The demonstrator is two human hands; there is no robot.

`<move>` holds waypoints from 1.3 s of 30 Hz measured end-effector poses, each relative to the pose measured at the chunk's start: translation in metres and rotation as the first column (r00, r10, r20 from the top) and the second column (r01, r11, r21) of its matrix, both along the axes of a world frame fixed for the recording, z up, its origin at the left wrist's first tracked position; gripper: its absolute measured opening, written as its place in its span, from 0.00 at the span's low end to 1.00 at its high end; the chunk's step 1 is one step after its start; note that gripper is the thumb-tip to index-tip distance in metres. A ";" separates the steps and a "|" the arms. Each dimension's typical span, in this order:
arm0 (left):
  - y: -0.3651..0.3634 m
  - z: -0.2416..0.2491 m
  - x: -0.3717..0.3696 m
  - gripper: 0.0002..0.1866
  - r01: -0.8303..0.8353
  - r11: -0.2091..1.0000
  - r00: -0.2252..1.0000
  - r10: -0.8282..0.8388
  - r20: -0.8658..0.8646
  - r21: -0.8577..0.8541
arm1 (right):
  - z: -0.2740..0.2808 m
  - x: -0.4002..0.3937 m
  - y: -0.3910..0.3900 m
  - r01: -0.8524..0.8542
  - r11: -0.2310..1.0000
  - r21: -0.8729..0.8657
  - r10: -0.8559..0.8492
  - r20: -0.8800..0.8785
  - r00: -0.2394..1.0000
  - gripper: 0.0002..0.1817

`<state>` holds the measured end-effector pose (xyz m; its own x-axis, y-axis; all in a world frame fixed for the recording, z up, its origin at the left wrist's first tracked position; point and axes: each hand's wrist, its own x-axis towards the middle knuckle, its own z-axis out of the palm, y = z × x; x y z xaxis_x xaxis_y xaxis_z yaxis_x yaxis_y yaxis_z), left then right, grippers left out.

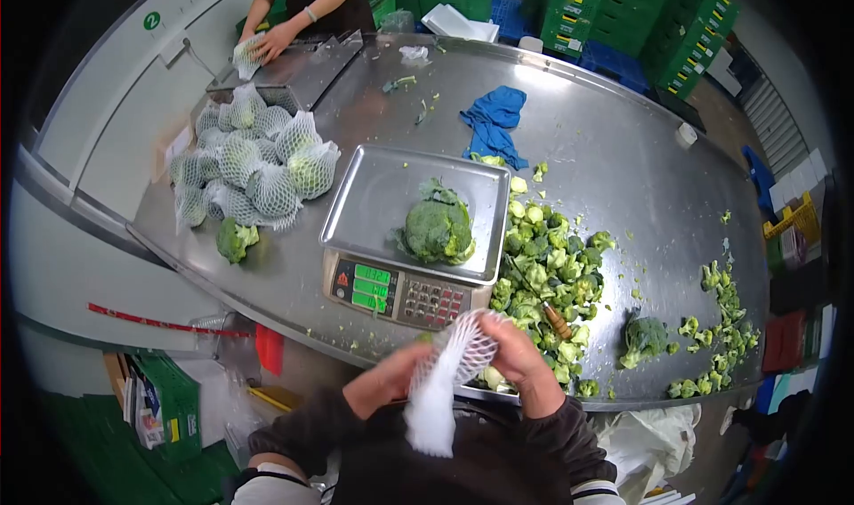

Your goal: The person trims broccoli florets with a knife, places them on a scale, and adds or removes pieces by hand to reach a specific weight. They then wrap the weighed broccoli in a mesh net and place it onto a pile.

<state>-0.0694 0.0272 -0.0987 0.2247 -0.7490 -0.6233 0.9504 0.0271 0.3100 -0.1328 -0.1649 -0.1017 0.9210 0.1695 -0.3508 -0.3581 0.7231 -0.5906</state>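
Note:
A white foam net sleeve [434,407] hangs between my two hands at the table's front edge. My left hand [396,376] holds its side, and my right hand [514,349] grips the upper mesh, which is spread wide. Just beyond them is a digital scale [400,293] with lit green displays. On its steel tray [365,207] sits a broccoli head [436,229]. Right of the scale lies a heap of cut broccoli pieces [534,278], with a brown wooden handle [558,322] on top.
Netted broccoli heads [258,162] are piled at the left, beside a bare broccoli [236,241]. A blue cloth [494,122] lies behind the scale. More broccoli pieces [729,314] are at the right. A co-worker's hands [271,44] hold a netted head at the back left.

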 end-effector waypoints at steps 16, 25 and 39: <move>-0.044 -0.057 0.193 0.14 -0.354 0.920 0.709 0.148 0.689 0.167 | 0.000 0.130 -0.014 0.377 0.154 -0.913 -0.371 0.300 0.879 0.14; -0.020 0.051 0.104 0.37 -0.260 0.938 0.964 0.264 -0.015 -0.231 | 0.064 0.059 -0.010 -0.034 0.903 -0.429 0.093 0.115 0.989 0.13; -0.043 0.009 0.086 0.19 -0.419 0.790 0.903 0.307 -0.302 -0.448 | -0.009 0.025 0.013 0.417 0.909 -0.022 -0.416 -0.132 0.900 0.16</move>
